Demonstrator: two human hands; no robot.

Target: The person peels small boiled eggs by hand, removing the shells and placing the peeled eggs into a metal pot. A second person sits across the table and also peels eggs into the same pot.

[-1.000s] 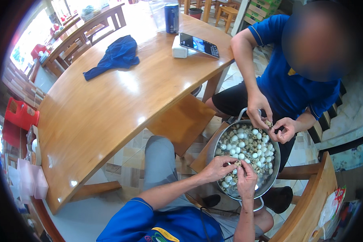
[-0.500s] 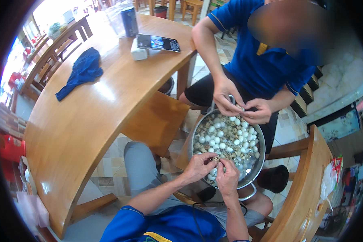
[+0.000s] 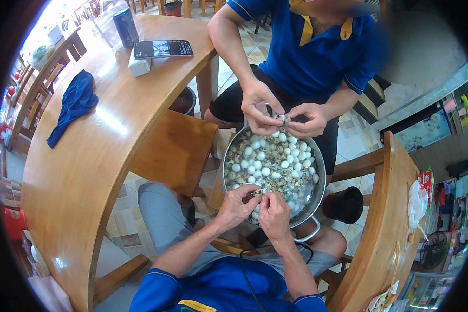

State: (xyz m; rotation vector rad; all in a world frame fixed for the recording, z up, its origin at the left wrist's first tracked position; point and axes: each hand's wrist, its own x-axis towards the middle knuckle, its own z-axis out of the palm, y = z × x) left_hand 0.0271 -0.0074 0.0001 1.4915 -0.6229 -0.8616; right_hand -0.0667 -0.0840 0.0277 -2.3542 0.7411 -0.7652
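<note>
Low in the centre of the frame, over the pot's near side, the left hand [image 3: 235, 207] has its grip pinched on a speckled egg [image 3: 258, 192] — small, rounded, dark blotches on tan, long axis too small to read. Just right of it, the right hand [image 3: 274, 213] curls in; whether its fingertips hold anything, I can't tell. Beyond — white eggs [image 3: 265, 171] crowd the metal pot [image 3: 322, 179], and a co-worker's hands [image 3: 307, 120] meet above its far rim.

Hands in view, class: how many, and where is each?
4: the wearer's left hand and right hand above the near side of the pot; the co-worker's right hand and left hand above its far side.
</note>
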